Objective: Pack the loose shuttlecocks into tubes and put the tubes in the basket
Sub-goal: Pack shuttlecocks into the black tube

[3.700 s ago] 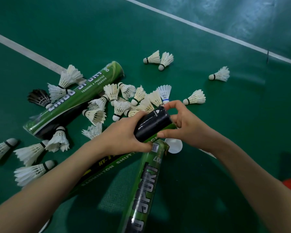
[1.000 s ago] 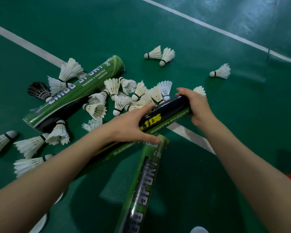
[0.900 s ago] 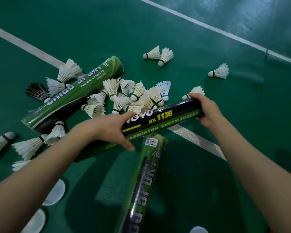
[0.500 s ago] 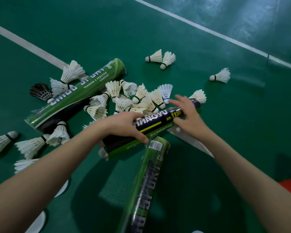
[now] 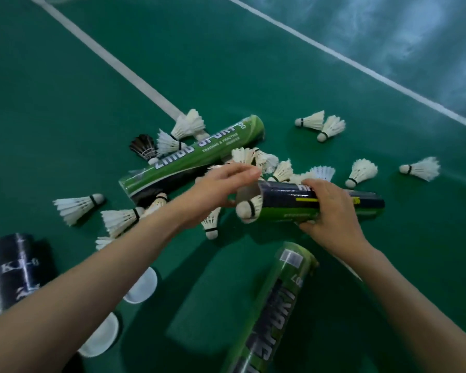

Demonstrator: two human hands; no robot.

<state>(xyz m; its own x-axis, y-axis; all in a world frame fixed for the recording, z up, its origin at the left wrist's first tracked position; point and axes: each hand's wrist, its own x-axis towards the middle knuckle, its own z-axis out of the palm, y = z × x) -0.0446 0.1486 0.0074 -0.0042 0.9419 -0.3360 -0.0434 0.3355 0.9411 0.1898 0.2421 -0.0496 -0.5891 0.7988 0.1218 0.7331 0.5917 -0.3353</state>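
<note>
1. the right hand point(image 5: 331, 211) sits just right of centre, its fingers curled over a dark tube point(image 5: 288, 203) and gripping it near the open end.
2. the dark tube lies almost level across the middle of the frame, mouth to the left and far end towards the right edge; i cannot tell whether it rests on the green floor point(image 5: 65, 76).
3. a shuttlecock point(image 5: 246, 210) pokes cork-first out of that mouth, its round white tip just left of the right hand's fingers.
4. the left hand point(image 5: 221, 187) is at the centre, fingers fairly straight and close together, reaching over the top of the tube's mouth. it is blurred and no object shows in it.
5. loose shuttlecocks point(image 5: 361, 170) lie behind the dark tube and out to the upper right, with more point(image 5: 76, 207) at the middle left under the left forearm.
6. a green tube point(image 5: 194, 160) lies slanted above centre with a black shuttlecock point(image 5: 143, 148) beside it. a second green tube point(image 5: 275, 305) runs up from the bottom edge.
7. a black tube point(image 5: 11, 273) stands at the lower left, near two white caps point(image 5: 143, 286).
</note>
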